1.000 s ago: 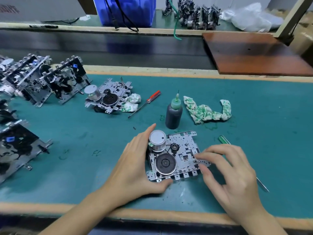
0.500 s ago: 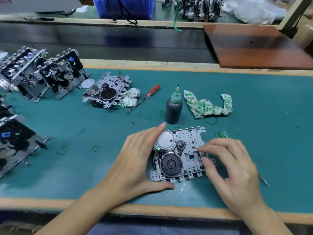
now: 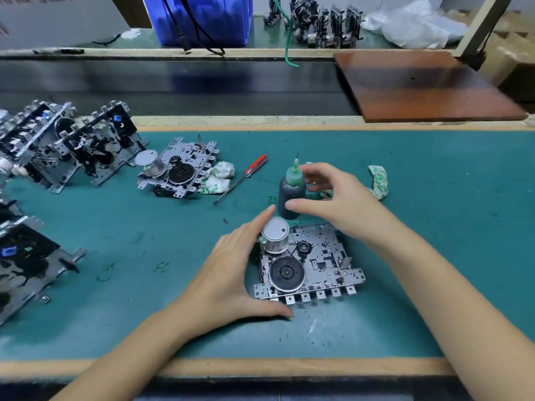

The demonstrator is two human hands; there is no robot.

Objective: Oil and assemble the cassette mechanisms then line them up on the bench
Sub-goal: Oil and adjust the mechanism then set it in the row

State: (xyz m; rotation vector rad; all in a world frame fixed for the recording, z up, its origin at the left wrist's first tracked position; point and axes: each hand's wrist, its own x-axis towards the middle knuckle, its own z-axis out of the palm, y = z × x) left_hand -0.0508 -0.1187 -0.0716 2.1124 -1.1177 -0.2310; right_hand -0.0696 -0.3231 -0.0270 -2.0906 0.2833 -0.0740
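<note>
i count one oil bottle (image 3: pixel 291 195) holding dark oil; my right hand (image 3: pixel 333 198) curls around it, grip unclear. my left hand (image 3: pixel 231 273), spread wide, braces one cassette mechanism (image 3: pixel 309 264).

Bright even overhead light | soft shadows | edges bowed, slightly blurred

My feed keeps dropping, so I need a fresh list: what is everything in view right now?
cassette mechanism: one, silver, near centre, at left hand
oil bottle: one, dark, green cap, upright behind it
second mechanism: one, silver, centre-left
finished mechanisms: several, black and silver, left edge
screwdriver: one, red handle, beside the second mechanism
rags: two, white-green
bin: one, blue, far bench
board: one, brown, right
left hand: rests against mechanism
right hand: reaching at bottle
</note>
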